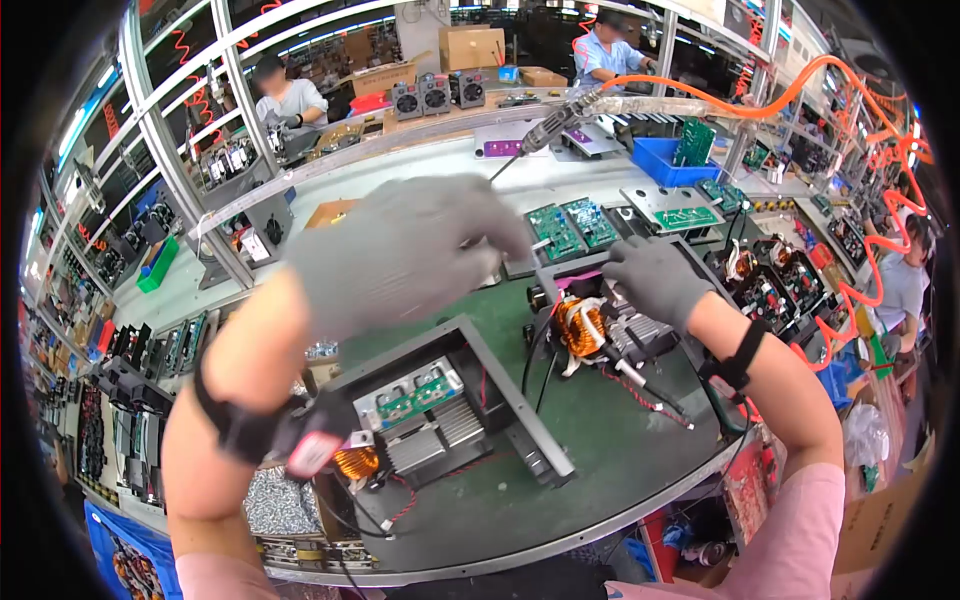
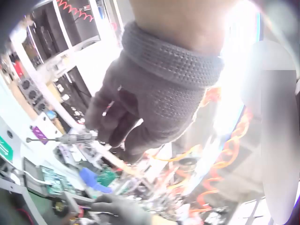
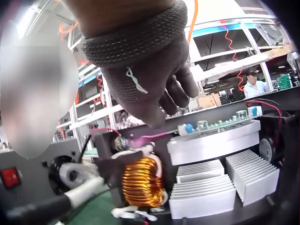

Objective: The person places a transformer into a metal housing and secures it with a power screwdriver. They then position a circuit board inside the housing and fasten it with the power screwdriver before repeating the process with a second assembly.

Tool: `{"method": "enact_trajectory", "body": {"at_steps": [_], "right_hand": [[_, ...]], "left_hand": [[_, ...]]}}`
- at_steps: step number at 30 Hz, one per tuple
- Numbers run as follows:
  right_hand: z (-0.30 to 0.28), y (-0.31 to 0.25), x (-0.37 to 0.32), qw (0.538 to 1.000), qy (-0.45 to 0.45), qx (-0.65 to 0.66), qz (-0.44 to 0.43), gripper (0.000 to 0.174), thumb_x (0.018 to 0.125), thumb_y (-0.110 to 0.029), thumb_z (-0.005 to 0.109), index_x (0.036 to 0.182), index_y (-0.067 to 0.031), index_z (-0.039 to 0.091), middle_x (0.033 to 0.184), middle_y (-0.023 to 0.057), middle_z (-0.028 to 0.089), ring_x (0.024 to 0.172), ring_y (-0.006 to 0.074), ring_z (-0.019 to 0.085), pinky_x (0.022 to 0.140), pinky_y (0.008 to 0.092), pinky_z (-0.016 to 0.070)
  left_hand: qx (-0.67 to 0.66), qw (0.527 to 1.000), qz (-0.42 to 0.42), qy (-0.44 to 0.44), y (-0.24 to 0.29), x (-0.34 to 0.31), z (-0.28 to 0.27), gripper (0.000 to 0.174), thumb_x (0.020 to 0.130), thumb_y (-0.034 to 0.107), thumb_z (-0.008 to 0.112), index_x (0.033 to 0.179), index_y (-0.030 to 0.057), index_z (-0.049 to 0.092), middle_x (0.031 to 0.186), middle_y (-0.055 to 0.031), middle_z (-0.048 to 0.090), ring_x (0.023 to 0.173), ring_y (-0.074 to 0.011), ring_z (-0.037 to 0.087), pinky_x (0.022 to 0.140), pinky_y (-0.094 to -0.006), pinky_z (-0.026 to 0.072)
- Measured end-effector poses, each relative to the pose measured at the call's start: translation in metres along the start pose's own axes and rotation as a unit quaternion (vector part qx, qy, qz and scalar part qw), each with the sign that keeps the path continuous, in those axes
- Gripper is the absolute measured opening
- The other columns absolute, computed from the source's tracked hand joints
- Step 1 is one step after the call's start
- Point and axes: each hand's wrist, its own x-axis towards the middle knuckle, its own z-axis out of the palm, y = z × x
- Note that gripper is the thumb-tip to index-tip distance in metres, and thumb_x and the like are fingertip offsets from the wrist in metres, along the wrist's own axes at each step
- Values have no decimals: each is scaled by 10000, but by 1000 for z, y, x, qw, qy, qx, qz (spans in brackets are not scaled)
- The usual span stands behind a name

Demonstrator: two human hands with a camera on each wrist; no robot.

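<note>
My gloved left hand [image 1: 400, 250] is raised above the bench, fingers loosely bent and no held thing showing. In the left wrist view a power screwdriver [image 2: 77, 138] overlaps its fingertips; in the head view this tool hangs beyond the hand, bit pointing down. My gloved right hand [image 1: 660, 280] is over the right metal case, fingers bent downward near its far wall. Inside that case are a copper toroid coil [image 3: 143, 183], finned heat sinks [image 3: 204, 194] and a pink strip [image 3: 152, 139] below the fingers. A second case [image 1: 510, 410] with a green circuit board [image 1: 415, 398] lies nearer, to the left.
An orange air hose [image 1: 700, 92] arches over the bench. Green circuit boards [image 1: 555, 235] lie behind the right case, with a blue bin [image 1: 665, 168] farther back. Loose cables [image 1: 650, 385] spread across the green mat [image 1: 600, 455]. Two people work across the bench.
</note>
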Motion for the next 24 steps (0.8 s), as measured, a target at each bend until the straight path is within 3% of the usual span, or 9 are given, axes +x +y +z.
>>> {"method": "enact_trajectory", "body": {"at_steps": [2,5,6,9,12,15,17,20,24], "right_hand": [[9,2,12,996,26,-58,-59,138,824,-178,581,915,-131,673,1015,58,574,990,224,558,787,348,454],[23,0,24,994,60,-42,-80,162,853,-204,545,817,-131,686,1002,57,574,965,231,560,774,354,457],[26,-2,26,994,66,-40,-79,170,860,-203,535,826,-116,678,985,64,582,941,240,564,762,356,456],[30,-5,32,994,103,18,-44,165,851,-187,537,851,-77,660,935,82,593,895,248,572,752,355,452],[31,-6,39,999,20,32,-40,170,841,-175,539,866,-40,639,884,100,599,864,256,577,737,360,442],[35,-7,41,995,54,18,-78,175,833,-173,546,876,-22,624,849,103,595,820,251,580,700,358,436],[39,-11,35,981,180,-12,-72,143,831,-182,552,871,-61,617,870,90,582,812,238,580,664,351,429],[39,-9,32,971,207,-23,-116,132,833,-193,552,910,-101,604,928,83,562,819,228,576,645,334,430],[38,-17,28,991,120,-37,-39,180,831,-198,554,995,-129,579,985,81,542,883,238,573,672,342,452]], "left_hand": [[73,989,-114,-58,5,48,25,259,795,133,551,1026,107,667,1058,-115,610,967,-325,594,873,-387,462],[124,964,-86,-219,0,83,77,456,726,190,678,1170,133,589,1159,-126,547,1063,-340,567,905,-417,464],[125,957,-81,-249,-3,89,92,466,700,237,716,1135,128,589,1164,-114,532,1064,-331,563,884,-417,475],[121,968,-57,-212,-9,93,122,394,719,245,706,1076,118,595,1121,-112,542,1029,-315,575,845,-410,489],[78,977,-75,-184,-8,98,140,316,743,238,688,1010,100,590,1077,-112,545,1000,-300,586,815,-405,498],[67,987,-118,-88,-11,100,146,297,769,228,668,1016,94,574,1054,-113,546,984,-293,595,804,-408,498],[78,968,-232,-56,-13,101,145,321,780,240,661,1051,103,557,1056,-121,545,990,-301,593,815,-410,498],[77,972,-213,-56,-22,100,150,397,757,251,689,1103,118,546,1067,-123,540,1011,-303,587,820,-411,498],[70,981,-181,-29,-16,97,155,443,740,265,707,1130,123,553,1077,-130,532,1012,-315,580,819,-409,501]]}}
